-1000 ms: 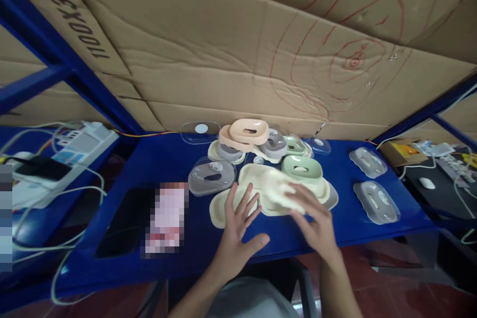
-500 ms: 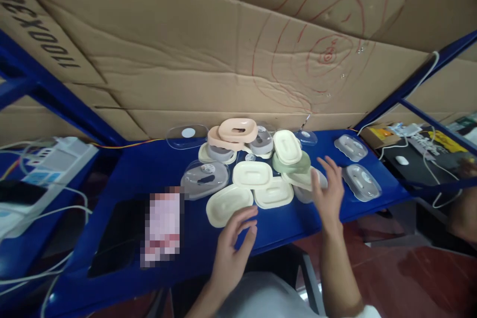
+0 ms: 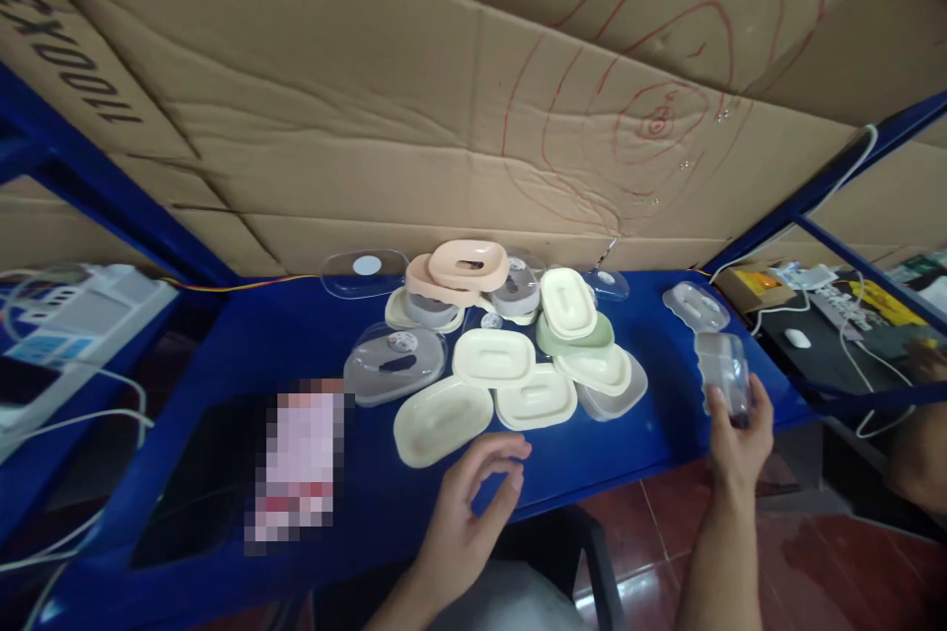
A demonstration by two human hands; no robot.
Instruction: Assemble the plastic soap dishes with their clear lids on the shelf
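Note:
My right hand grips a clear plastic lid by its near end, thumb on one side and fingers on the other. The lid is tilted up at the right side of the table. My left hand hovers at the table's front edge, fingers curved and apart from the thumb, holding nothing. Just beyond it lies a cream oval dish. Behind that are cream slotted trays, a green dish and a grey dish under a clear cover. Peach soap-dish parts are stacked at the back.
Another clear lid lies at the back right of the blue table. A pixelated pink item and a dark flat panel lie on the left. Cardboard walls the back. A person's arm shows at far right.
My right hand has moved right from beside the cream trays and taken hold of the nearer clear lid, tilting it up. My left hand has stayed nearly in place.

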